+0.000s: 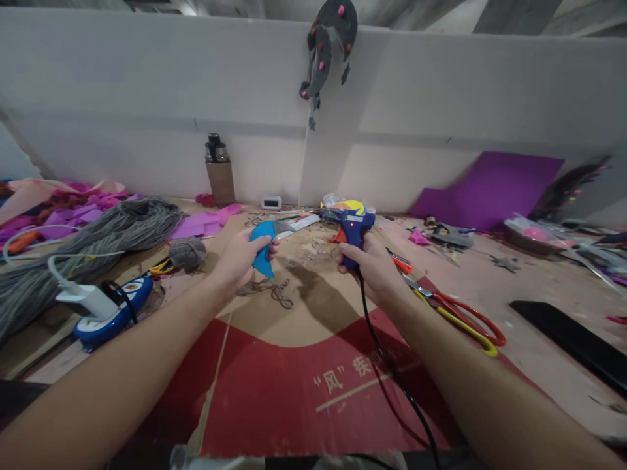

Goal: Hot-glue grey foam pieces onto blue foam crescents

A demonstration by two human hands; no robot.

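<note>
Glue gun (350,230) (right), blue felt piece (263,251) (left)

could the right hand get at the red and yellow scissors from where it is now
Probably yes. The red and yellow scissors lie flat on the table just beside the right hand, nothing between them. But that hand is closed on the blue glue gun, so it is not free to grip.

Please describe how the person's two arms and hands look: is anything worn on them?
Both forearms are bare, with no sleeves in view. The left hand and the right hand wear no gloves. No watch, ring or bracelet is visible on either.
</note>
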